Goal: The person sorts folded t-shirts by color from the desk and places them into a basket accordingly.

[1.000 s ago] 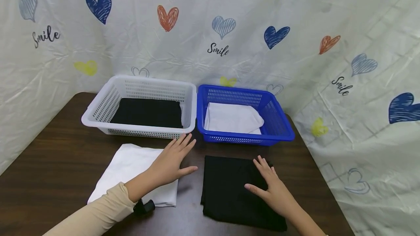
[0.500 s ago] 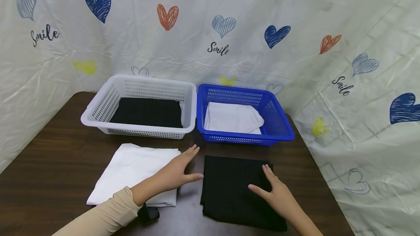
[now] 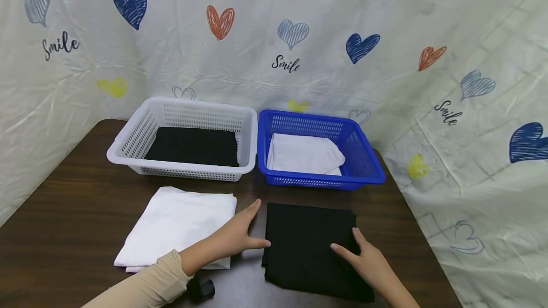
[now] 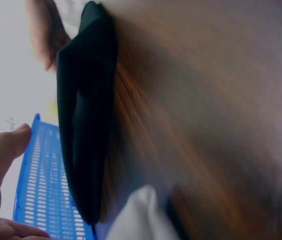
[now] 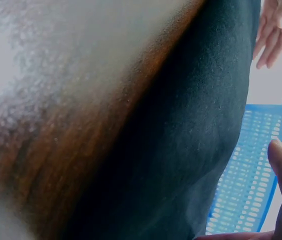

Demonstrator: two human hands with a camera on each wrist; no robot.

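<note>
A folded black cloth [image 3: 308, 251] lies on the table in front of the blue basket, between my two hands. My left hand [image 3: 235, 234] is at its left side, thumb and fingers spread, with the thumb tip close to the cloth's left edge. On the right, my right hand [image 3: 370, 260] is over the cloth's right edge, thumb apart from the fingers. Neither hand grips anything. A folded white cloth [image 3: 180, 222] lies under and beside my left forearm. In the left wrist view the black cloth [image 4: 88, 110] shows edge-on, apart from the left thumb [image 4: 6, 150].
Behind, a white basket [image 3: 190, 171] holds a folded black cloth [image 3: 192, 146]. Right of it, a blue basket [image 3: 321, 180] holds a folded white cloth [image 3: 304, 153]. A curtain printed with hearts [image 3: 239, 70] hangs behind the dark wooden table [image 3: 51, 232].
My left hand has moved right and nearer, from above the white cloth to the black cloth's left side. My right hand has shifted slightly right and nearer. The cloths and baskets have stayed put.
</note>
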